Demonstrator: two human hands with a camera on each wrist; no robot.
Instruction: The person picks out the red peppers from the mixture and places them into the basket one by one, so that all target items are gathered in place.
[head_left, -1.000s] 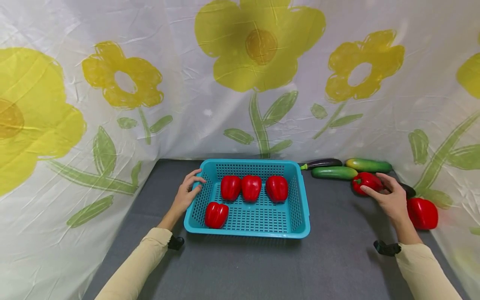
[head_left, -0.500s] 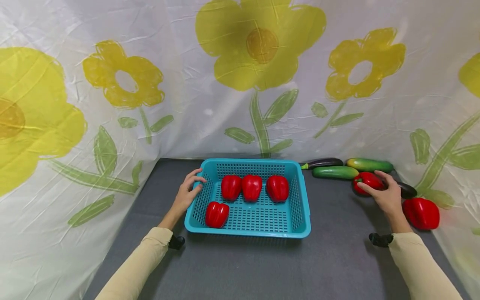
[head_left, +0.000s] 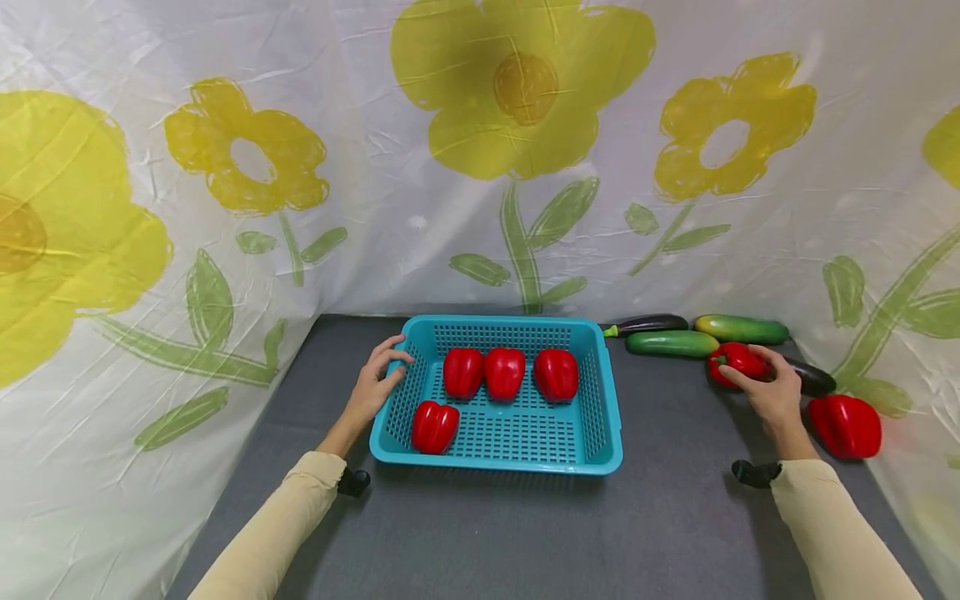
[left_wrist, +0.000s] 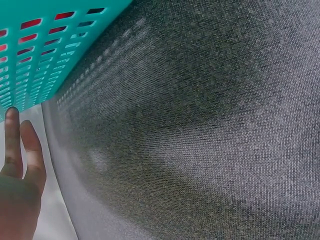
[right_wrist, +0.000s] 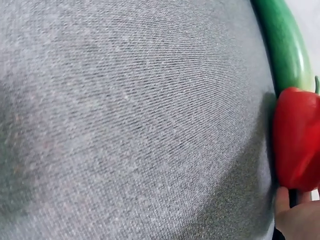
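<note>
A blue perforated plastic basket (head_left: 498, 468) stands mid-table, with several red bell peppers (head_left: 504, 375) lying in it. At its left rim rests my left hand (head_left: 371, 385), fingers loosely bent; in the left wrist view two fairly straight fingers (left_wrist: 33, 150) reach up by the basket's outer wall. Far to the right, my right hand (head_left: 776, 396) holds a red bell pepper (head_left: 735, 360) between thumb and fingers, the pepper still among the other vegetables. The right wrist view shows the fingertips (right_wrist: 282, 196) against the end of that pepper (right_wrist: 297, 140).
Behind the held pepper lie a green cucumber (head_left: 671, 342), a yellow-green cucumber (head_left: 741, 328) and a dark eggplant (head_left: 651, 325). Another eggplant (head_left: 813, 378) and a red bell pepper (head_left: 845, 426) lie right of the hand. A flowered cloth (head_left: 375, 208) hangs behind the grey table (head_left: 525, 542).
My right hand and forearm have shifted slightly left, the fingers settling around the bell pepper. The left hand stays at the basket rim.
</note>
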